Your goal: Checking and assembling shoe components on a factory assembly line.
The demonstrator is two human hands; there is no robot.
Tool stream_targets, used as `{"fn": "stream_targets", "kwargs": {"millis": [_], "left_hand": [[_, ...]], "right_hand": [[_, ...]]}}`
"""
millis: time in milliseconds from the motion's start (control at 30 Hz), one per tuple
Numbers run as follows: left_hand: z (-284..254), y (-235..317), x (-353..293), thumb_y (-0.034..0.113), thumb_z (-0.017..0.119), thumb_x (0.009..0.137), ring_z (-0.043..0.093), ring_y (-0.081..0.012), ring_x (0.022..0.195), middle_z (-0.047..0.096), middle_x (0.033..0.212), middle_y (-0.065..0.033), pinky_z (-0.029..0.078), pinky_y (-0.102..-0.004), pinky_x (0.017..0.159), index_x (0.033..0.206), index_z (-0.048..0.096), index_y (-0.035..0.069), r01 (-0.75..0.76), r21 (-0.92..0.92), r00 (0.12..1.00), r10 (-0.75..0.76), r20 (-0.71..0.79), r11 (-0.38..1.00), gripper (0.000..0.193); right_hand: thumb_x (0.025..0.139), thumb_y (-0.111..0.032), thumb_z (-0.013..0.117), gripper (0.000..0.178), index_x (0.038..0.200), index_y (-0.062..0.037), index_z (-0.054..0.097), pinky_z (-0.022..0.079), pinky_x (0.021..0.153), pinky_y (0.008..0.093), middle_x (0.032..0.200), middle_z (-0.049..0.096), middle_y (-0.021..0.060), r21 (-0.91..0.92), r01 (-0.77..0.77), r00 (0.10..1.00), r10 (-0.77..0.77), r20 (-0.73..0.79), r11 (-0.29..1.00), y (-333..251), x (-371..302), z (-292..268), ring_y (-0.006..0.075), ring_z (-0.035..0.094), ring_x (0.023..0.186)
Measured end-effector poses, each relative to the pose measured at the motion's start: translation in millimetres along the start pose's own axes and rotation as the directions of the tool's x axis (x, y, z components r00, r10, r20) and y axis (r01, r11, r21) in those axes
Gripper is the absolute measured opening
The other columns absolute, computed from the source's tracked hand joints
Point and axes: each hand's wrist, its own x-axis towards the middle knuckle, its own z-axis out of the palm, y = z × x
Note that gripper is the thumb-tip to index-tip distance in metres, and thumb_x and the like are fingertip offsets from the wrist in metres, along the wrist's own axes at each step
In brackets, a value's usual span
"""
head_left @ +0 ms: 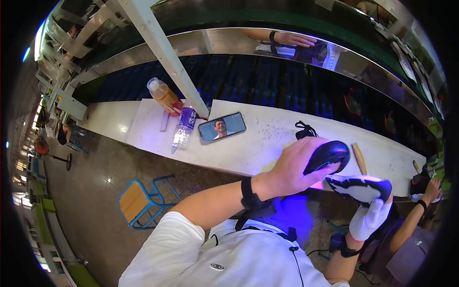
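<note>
My bare left hand point(295, 163) is closed around a black shoe upper point(331, 154), its rounded, glossy end toward the right. Black laces point(306, 128) stick out beyond the knuckles; the hand hides the middle of the upper. Just below and to the right, my right hand point(369, 221), in a white glove, grips a black-and-white shoe sole point(359, 189). Upper and sole are close together; whether they touch I cannot tell. Behind them on the white bench lies a wooden-handled tool point(359, 159).
The white bench point(239, 155) also carries a phone point(222, 128) with a video on it, a purple-labelled bottle point(184, 126) and an orange drink bottle point(165, 95) beside a metal post point(165, 52). Beyond runs a dark conveyor point(267, 81). Co-workers' hands point(296, 39) show across and at right. A blue-framed stool point(136, 203) stands left.
</note>
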Motion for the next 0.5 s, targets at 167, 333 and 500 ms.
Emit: {"fn": "stream_targets", "kwargs": {"millis": [167,333,500], "left_hand": [[-0.4,5.4,-23.2,0.006,0.085,0.094,0.073,-0.0415,0.121,0.061,0.143,-0.0298,0.059,-0.0470,0.105,0.135,0.046,0.006,0.005,-0.127,0.999,-0.001,0.032,0.992,0.056],[-18.3,29.6,-25.4,-0.002,0.087,0.087,0.076,-0.0437,0.111,0.066,0.142,-0.0322,0.063,-0.0467,0.092,0.112,0.054,0.009,-0.096,0.039,0.986,0.090,0.137,0.995,0.044],[-37.6,57.9,-41.8,0.004,0.084,0.092,0.066,-0.0517,0.135,0.061,0.149,-0.0400,0.054,-0.0515,0.112,0.115,0.064,0.003,0.054,-0.041,0.969,-0.042,0.243,0.998,0.031]], "right_hand": [[0.087,-0.046,0.093,0.056,0.108,-0.0061,0.059,0.052,0.115,0.0485,0.143,0.067,0.0259,0.099,-0.022,0.956,-0.009,0.294,0.995,-28.4,21.9,21.8,0.0327,0.068,0.132],[0.072,-0.011,0.101,0.049,0.098,-0.0063,0.060,0.044,0.123,0.0551,0.156,0.057,0.0355,0.205,-0.343,0.865,0.224,0.448,0.917,-39.5,6.7,66.1,0.0435,0.058,0.146],[0.077,-0.010,0.100,0.045,0.100,-0.0073,0.061,0.042,0.124,0.0517,0.156,0.059,0.0333,0.306,-0.272,0.906,0.135,0.402,0.912,-30.4,-14.2,91.3,0.0390,0.058,0.146]]}}
